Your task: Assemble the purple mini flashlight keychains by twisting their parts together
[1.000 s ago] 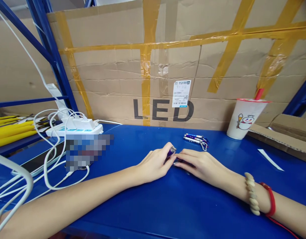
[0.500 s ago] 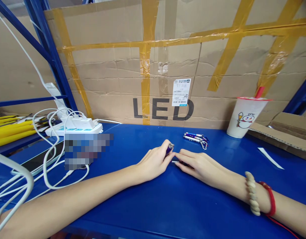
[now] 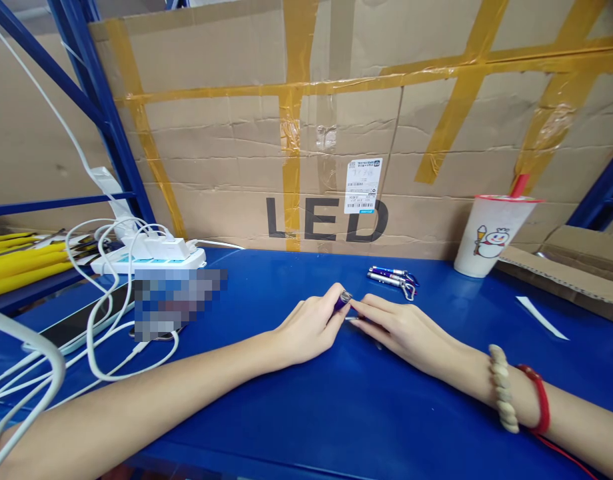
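Observation:
My left hand (image 3: 311, 327) is closed around a small purple flashlight (image 3: 341, 304), whose silver end points up and to the right; the rest of its barrel is hidden by my fingers. Close beside it, my right hand (image 3: 401, 327) has its fingertips pinched near the flashlight's side. A thin silver metal piece (image 3: 352, 319) shows at those fingertips, mostly covered, and its kind cannot be made out. Behind my hands, several small keychain flashlights (image 3: 386, 275) in blue, purple and silver lie together on the blue tabletop (image 3: 306, 420), with carabiner clips at their right ends.
A lidded drink cup (image 3: 492, 237) with a red straw stands at the back right, near a white paper strip (image 3: 542, 318). At left are a white power strip (image 3: 191, 259), looping cables and a phone (image 3: 81, 320). A taped cardboard sheet (image 3: 226, 153) walls the back.
The flashlight in my left hand has shifted slightly right and down. My right fingertips have risen a little, and the thin metal piece sits slightly higher. The other things stay put.

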The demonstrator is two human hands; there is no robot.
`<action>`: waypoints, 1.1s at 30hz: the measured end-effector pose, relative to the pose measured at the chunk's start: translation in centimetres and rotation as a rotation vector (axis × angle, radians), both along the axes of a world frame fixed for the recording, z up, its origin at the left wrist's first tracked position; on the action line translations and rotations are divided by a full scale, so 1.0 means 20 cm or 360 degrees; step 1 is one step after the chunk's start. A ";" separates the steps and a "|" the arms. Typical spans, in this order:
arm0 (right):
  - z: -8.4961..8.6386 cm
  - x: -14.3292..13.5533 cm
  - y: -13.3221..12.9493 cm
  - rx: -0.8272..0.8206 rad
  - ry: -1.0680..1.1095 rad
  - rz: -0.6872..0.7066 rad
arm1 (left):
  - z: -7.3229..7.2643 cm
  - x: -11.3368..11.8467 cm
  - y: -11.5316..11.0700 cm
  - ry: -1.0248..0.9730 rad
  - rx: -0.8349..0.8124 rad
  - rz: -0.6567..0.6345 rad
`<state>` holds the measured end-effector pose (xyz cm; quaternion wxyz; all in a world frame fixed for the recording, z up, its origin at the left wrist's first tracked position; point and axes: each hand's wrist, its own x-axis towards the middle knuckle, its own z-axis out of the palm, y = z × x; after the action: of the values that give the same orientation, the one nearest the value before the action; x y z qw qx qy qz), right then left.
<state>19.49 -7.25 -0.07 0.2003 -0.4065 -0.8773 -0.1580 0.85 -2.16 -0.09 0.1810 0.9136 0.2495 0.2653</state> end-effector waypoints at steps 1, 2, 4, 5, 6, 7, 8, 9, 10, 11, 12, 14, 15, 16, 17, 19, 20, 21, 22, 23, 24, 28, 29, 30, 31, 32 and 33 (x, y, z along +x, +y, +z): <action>0.00 0.00 0.00 0.0011 -0.0013 0.0012 | 0.00 0.00 0.00 0.0005 -0.0004 -0.0023; -0.01 0.00 0.00 0.0019 -0.0026 0.0028 | 0.00 0.00 0.00 0.0012 -0.0009 -0.0044; -0.01 -0.01 0.00 0.0046 -0.0053 0.0058 | 0.01 0.00 0.00 0.0031 -0.0017 -0.0074; -0.01 -0.01 0.00 0.0071 -0.0065 0.0073 | 0.01 0.00 0.00 0.0043 -0.0020 -0.0083; -0.01 -0.01 0.00 0.0101 -0.0075 0.0087 | 0.01 0.00 -0.01 0.0053 -0.0022 -0.0089; -0.01 -0.02 -0.01 0.0137 -0.0083 0.0099 | 0.01 0.00 -0.01 0.0060 -0.0028 -0.0095; -0.01 -0.02 -0.01 0.0174 -0.0089 0.0105 | 0.01 0.00 -0.01 0.0066 -0.0035 -0.0101; -0.01 -0.02 -0.01 0.0205 -0.0093 0.0109 | 0.01 0.00 -0.01 0.0068 -0.0042 -0.0106; -0.01 -0.02 -0.01 0.0228 -0.0097 0.0112 | 0.01 0.00 -0.01 0.0066 -0.0048 -0.0113; -0.01 -0.02 -0.01 0.0241 -0.0101 0.0115 | 0.01 0.00 -0.01 0.0059 -0.0052 -0.0121; -0.01 -0.02 -0.01 0.0248 -0.0104 0.0114 | 0.02 0.00 -0.01 0.0053 -0.0057 -0.0131; -0.01 -0.02 0.00 0.0247 -0.0101 0.0111 | 0.02 0.00 -0.01 0.0033 -0.0065 -0.0156; -0.01 -0.02 0.00 0.0242 -0.0091 0.0112 | 0.02 0.00 -0.01 0.0021 -0.0071 -0.0171; -0.01 -0.02 0.00 0.0232 -0.0076 0.0115 | 0.02 0.00 -0.01 0.0011 -0.0077 -0.0184; -0.01 -0.02 0.00 0.0225 -0.0054 0.0120 | 0.02 0.00 -0.01 0.0000 -0.0082 -0.0193; -0.01 -0.02 0.00 0.0211 -0.0007 0.0135 | 0.03 0.00 -0.01 -0.0020 -0.0087 -0.0201; -0.01 -0.02 0.00 0.0208 0.0013 0.0140 | 0.03 -0.01 -0.01 -0.0025 -0.0087 -0.0202; -0.01 -0.02 0.00 0.0205 0.0029 0.0143 | 0.03 -0.01 -0.02 -0.0028 -0.0086 -0.0201; -0.01 -0.02 0.00 0.0196 0.0042 0.0146 | 0.03 -0.01 -0.02 -0.0029 -0.0085 -0.0203; -0.01 -0.02 0.00 0.0180 0.0054 0.0151 | 0.03 -0.01 -0.02 -0.0026 -0.0085 -0.0208; -0.01 -0.02 0.00 0.0160 0.0064 0.0158 | 0.03 -0.01 -0.02 -0.0018 -0.0084 -0.0212; 0.00 -0.02 0.01 0.0124 0.0101 0.0166 | 0.03 -0.01 -0.02 0.0020 -0.0081 -0.0217; 0.00 -0.03 0.01 0.0126 0.0108 0.0165 | 0.03 -0.01 -0.02 0.0025 -0.0087 -0.0216; 0.00 -0.03 0.01 0.0127 0.0115 0.0166 | 0.03 -0.01 -0.02 0.0025 -0.0097 -0.0216; 0.00 -0.03 0.01 0.0127 0.0124 0.0169 | 0.02 -0.01 -0.02 0.0020 -0.0113 -0.0218; 0.00 -0.03 0.00 0.0124 0.0135 0.0172 | 0.02 -0.01 -0.02 0.0006 -0.0128 -0.0219; 0.00 -0.03 0.00 0.0119 0.0149 0.0174 | 0.02 0.00 -0.02 -0.0015 -0.0139 -0.0215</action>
<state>18.97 -7.23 -0.03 0.2645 -0.3572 -0.8813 -0.1603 0.76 -2.53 0.36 0.2393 0.9183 0.1976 0.2457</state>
